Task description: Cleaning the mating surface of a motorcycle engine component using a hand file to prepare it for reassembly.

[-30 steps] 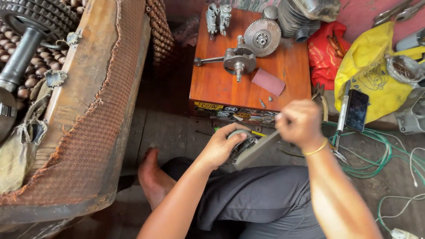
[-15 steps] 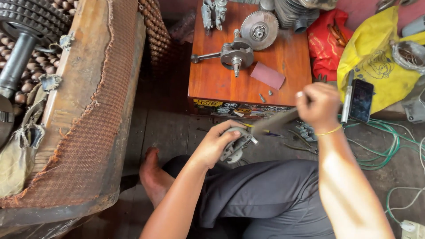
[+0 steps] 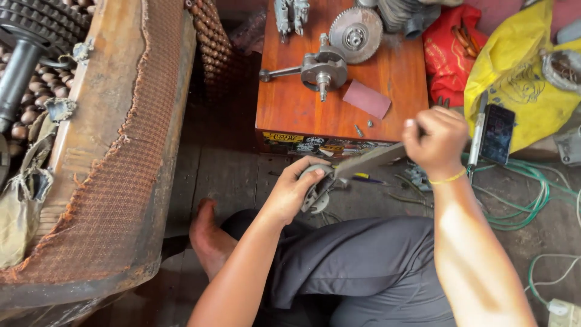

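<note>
— What is the left hand (image 3: 295,189) doing?

— It grips a small round metal part (image 3: 317,192), fingers curled over its top edge and thumb pressed on the near side, holding it just above the dark-trousered lap, in front of the wooden box (image 3: 284,103).

— And the right hand (image 3: 437,140)?

— Closed in a fist around the end of a long flat grey metal bar (image 3: 370,160). The fingers are wrapped tight together, and a yellow band sits on the wrist. The bar slants down to the left, and its far end meets the round part at the left hand's fingertips — whether it rests on the part or goes into it, I cannot tell.

— What lies on the box?

— A crankshaft with its rod (image 3: 315,69) pointing left, a toothed gear wheel (image 3: 356,34) just behind it, a piece of reddish sandpaper (image 3: 367,99) to the right, and two small bolts (image 3: 364,126) near the front edge.

— Anything around the person?

— A dark phone (image 3: 497,134) leans on a yellow bag (image 3: 514,91) to the right, beside a red bag (image 3: 448,51). Green cable (image 3: 532,200) coils over the floor below them. A bare foot (image 3: 209,239) rests on the planks to the left of the lap, next to a worn woven seat (image 3: 103,175) with frayed edges.
</note>
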